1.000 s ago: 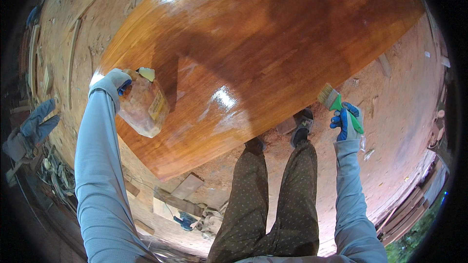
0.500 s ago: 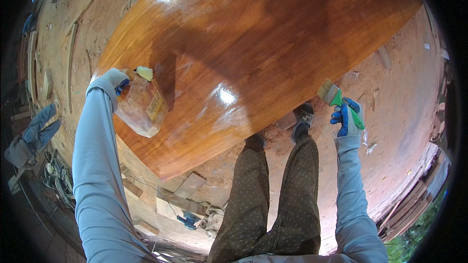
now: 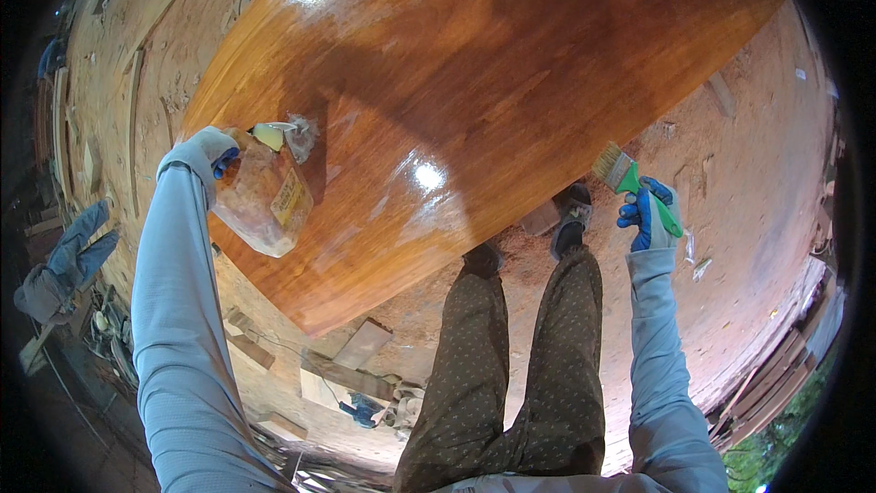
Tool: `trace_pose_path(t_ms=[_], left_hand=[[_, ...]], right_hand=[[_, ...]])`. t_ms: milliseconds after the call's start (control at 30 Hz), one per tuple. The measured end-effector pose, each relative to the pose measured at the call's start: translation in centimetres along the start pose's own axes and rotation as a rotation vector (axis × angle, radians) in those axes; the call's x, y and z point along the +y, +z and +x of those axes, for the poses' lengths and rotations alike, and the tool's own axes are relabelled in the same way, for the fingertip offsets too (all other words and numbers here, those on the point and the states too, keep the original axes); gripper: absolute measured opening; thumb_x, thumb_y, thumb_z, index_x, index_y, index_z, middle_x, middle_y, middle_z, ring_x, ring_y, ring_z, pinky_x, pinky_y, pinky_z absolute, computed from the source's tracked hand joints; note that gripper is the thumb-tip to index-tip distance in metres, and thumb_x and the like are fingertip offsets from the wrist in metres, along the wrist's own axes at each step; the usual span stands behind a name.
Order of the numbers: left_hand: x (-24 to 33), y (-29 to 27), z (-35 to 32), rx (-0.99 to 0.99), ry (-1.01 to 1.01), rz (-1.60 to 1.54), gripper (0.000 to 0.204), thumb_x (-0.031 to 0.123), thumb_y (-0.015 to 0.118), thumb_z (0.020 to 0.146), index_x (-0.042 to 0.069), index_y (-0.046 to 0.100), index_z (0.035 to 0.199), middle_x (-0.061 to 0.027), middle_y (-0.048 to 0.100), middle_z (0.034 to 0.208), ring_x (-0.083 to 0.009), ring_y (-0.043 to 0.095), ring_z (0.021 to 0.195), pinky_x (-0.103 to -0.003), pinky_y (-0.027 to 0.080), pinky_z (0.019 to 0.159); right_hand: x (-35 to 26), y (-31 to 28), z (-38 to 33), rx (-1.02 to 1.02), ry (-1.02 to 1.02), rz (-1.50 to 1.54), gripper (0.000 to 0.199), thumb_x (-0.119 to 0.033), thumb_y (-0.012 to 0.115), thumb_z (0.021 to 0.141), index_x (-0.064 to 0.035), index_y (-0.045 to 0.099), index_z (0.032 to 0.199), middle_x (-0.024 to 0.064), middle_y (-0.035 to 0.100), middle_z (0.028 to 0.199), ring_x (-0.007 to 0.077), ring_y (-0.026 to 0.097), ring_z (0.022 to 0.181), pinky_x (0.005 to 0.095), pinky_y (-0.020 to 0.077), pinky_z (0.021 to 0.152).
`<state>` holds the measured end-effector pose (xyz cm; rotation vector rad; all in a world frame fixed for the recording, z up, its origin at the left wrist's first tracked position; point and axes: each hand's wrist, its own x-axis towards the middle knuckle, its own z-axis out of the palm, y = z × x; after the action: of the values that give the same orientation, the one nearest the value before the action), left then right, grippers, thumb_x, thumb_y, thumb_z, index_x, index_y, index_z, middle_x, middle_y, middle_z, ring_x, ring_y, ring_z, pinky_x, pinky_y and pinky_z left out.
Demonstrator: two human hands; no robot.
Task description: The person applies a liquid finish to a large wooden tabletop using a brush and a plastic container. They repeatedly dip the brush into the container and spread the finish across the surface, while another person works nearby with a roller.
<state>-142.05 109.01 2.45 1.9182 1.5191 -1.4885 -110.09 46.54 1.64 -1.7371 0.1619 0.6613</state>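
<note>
Over the left end of the board (image 3: 474,119), the left hand (image 3: 215,157) is closed on the jug (image 3: 266,199), which extends to its right. Beyond the board's near edge, the right hand (image 3: 650,213) grips the brush (image 3: 627,178) by its handle, bristle end toward the board.

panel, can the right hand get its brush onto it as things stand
Probably yes: the right hand holds the brush with its bristles close to the edge of the panel, and nothing visible blocks the way.
</note>
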Motion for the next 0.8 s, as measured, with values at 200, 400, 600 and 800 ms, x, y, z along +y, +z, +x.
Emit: trace_pose_path(t_ms=[200,400,600,800], left_hand=[[-0.5,-0.6,0.0,-0.041,0.126,0.273,0.021,0.021,0.069,0.070,0.003,0.073,0.079,-0.0120,0.068,0.071,-0.0213,0.064,0.061,-0.036,0.046,0.053],[0.5,-0.8,-1.7,0.002,0.007,0.130,0.018,0.019,0.064,0.068,0.006,0.076,0.074,-0.0125,0.070,0.072,-0.0222,0.068,0.063,-0.034,0.050,0.055],[-1.2,0.1,-1.5,0.108,0.020,0.141,0.019,0.018,0.061,0.071,0.003,0.073,0.070,-0.0118,0.068,0.070,-0.0212,0.065,0.060,-0.035,0.049,0.053],[-6.2,5.4,-4.5,0.148,0.205,-0.692,0.024,0.010,0.060,0.080,0.000,0.069,0.099,-0.0059,0.065,0.076,-0.0147,0.059,0.059,-0.028,0.046,0.050]], right_hand=[[0.2,0.7,0.0,0.006,0.004,0.000,0.029,-0.018,0.062,0.096,-0.0018,0.056,0.120,0.0101,0.066,0.091,0.0131,0.062,0.067,0.0263,0.0542,0.056],[0.5,0.9,0.7,-0.019,0.025,0.007,0.029,-0.018,0.062,0.096,-0.0015,0.055,0.120,0.0104,0.066,0.091,0.0135,0.063,0.067,0.0270,0.0549,0.056],[0.5,2.8,2.2,-0.067,0.048,0.015,0.029,-0.016,0.063,0.095,-0.0017,0.055,0.120,0.0103,0.065,0.091,0.0149,0.063,0.068,0.0275,0.0543,0.056],[0.9,3.8,4.0,-0.143,0.082,-0.004,0.030,-0.015,0.064,0.094,-0.0030,0.055,0.121,0.0096,0.066,0.091,0.0141,0.064,0.069,0.0270,0.0537,0.058]])
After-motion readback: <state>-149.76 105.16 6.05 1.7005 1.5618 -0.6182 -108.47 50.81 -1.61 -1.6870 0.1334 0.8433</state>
